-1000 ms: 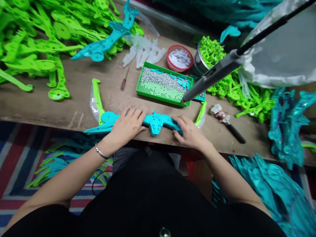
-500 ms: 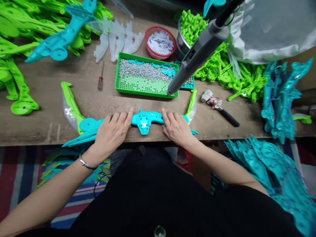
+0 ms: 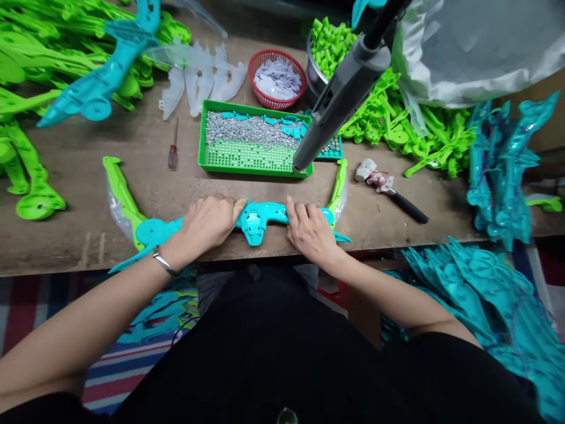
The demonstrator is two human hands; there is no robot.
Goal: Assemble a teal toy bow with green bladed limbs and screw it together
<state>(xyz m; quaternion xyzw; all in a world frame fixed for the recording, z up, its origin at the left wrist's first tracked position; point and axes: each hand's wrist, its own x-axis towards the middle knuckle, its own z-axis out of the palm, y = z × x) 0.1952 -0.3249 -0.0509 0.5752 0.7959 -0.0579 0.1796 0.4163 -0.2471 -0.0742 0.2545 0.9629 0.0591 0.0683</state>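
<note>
A blue plastic toy bow [image 3: 253,228] with green curved arms lies across the front of the table. My left hand [image 3: 209,221] is wrapped over the bow just left of its middle piece, thumb against that piece. Over the right half bends my right hand [image 3: 309,229], its fingers curled onto the blue body. The green left arm [image 3: 121,185] and green right arm [image 3: 339,188] point away from me, each with a clear film-like part along it. Both palms hide sections of the bow.
Behind the bow stands a green tray [image 3: 247,169] of screws and small blue pieces. A grey hanging power screwdriver [image 3: 339,100] slants over it. A screwdriver [image 3: 173,156], a rubber-headed mallet [image 3: 392,191], a red basket [image 3: 253,88] and piles of green parts [image 3: 39,50] surround it.
My left hand has turned, its fingers now bunched and thumb at the bow's middle piece. My right hand keeps nearly the same place. The whole view has shifted slightly.
</note>
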